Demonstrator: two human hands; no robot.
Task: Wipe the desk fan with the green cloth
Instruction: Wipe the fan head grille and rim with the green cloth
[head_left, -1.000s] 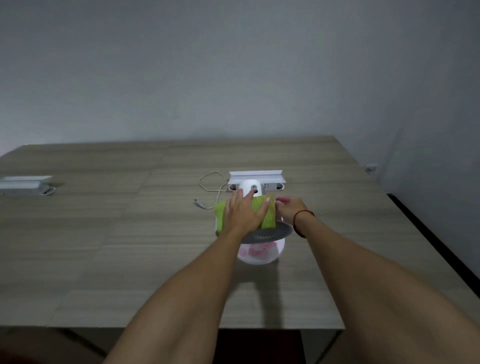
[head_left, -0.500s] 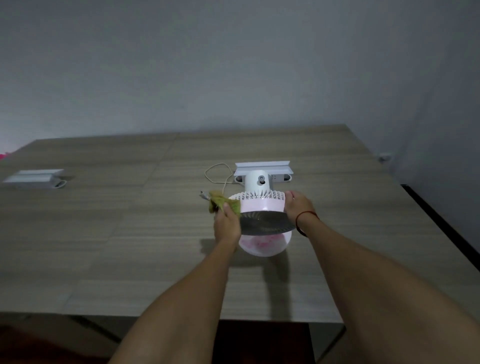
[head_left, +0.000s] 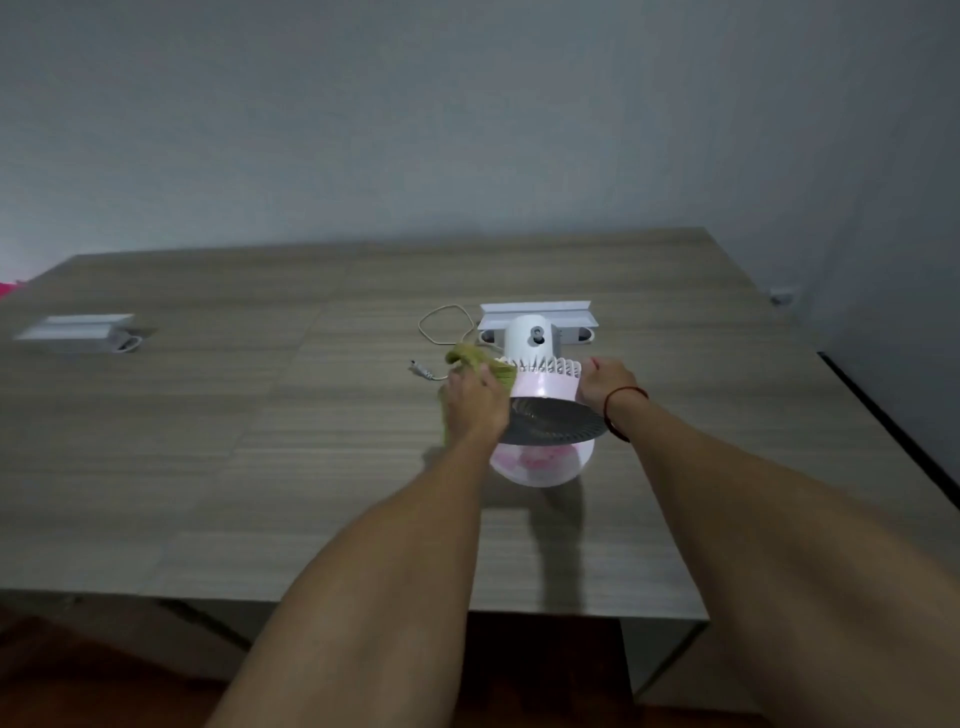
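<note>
Desk fan (head_left: 543, 410) sits mid-table (head_left: 260, 415), tipped toward the camera, grille facing down-forward. Right hand (head_left: 605, 387) wraps the pink housing's right side, steadying it. Left hand (head_left: 475, 405) has fingers curled around the bunched green cloth (head_left: 480, 361), pressing it on the housing's left edge. Guessing mid-wipe; grille, base and motor cap look untouched.

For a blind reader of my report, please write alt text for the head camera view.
A person's left hand presses a green cloth against the left side of a pink and white desk fan, while the right hand steadies its other side. The fan stands on a wooden table.
</note>
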